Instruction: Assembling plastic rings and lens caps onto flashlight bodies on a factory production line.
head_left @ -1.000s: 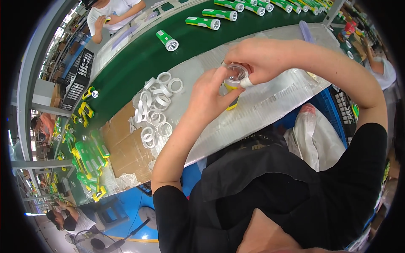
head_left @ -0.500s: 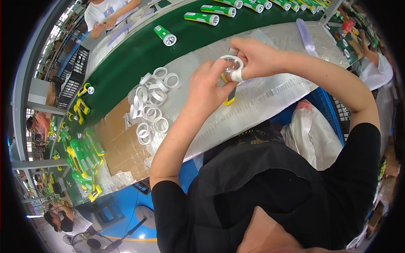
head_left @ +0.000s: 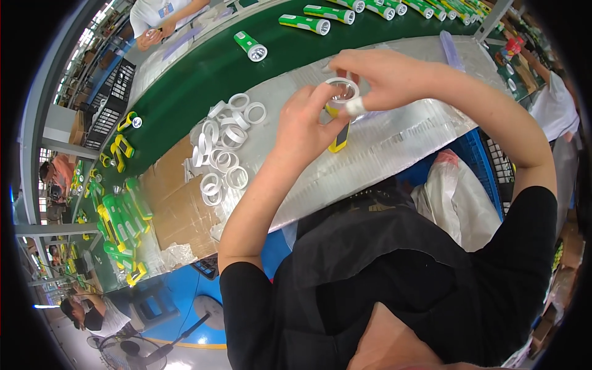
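A yellow-and-dark flashlight (head_left: 338,142) stands upright on the bench, with my left hand (head_left: 302,123) closed around its head. A white ring (head_left: 354,90) sits on the top of that head around the clear lens. Over the far side of the ring arches my right hand (head_left: 391,80), its fingers spread and lifted off the rim. White tape wraps my right thumb, which lies close beside the ring; whether it touches is unclear. Left of my left hand lies a loose heap of white rings (head_left: 232,135).
Green-and-white flashlights (head_left: 314,24) lie along the green belt (head_left: 185,86) beyond the bench. More green and yellow flashlight bodies (head_left: 120,219) are piled at the left, past a cardboard sheet (head_left: 176,209). A blue crate (head_left: 487,166) and white sack (head_left: 453,197) stand below the bench's right side.
My right fingers have opened and come away from the ring. My left hand keeps its hold on the flashlight. The whole view has shifted slightly.
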A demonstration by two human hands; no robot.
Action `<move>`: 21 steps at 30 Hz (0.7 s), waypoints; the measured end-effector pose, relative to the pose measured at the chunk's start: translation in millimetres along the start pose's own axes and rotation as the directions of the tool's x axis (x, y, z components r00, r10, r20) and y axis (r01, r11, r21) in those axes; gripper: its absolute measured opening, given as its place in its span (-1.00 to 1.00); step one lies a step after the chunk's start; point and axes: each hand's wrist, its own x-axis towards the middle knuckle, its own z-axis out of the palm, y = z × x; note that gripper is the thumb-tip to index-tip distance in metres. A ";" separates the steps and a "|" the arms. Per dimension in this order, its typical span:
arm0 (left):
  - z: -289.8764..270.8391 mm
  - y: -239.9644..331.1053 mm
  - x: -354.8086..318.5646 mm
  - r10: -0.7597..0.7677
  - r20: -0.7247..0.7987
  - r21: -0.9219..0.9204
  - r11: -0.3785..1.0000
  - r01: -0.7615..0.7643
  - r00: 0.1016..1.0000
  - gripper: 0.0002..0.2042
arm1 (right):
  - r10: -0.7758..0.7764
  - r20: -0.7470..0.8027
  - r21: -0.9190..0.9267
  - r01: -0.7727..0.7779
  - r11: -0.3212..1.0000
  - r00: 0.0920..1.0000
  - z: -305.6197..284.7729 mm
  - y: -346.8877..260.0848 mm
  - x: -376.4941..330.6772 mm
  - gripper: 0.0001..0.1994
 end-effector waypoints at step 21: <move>3.0 1.5 1.6 0.058 -0.046 -0.037 0.998 -0.059 0.997 -0.64 | -0.156 -0.072 -0.022 0.155 0.988 0.985 7.1 2.2 -6.0 -0.48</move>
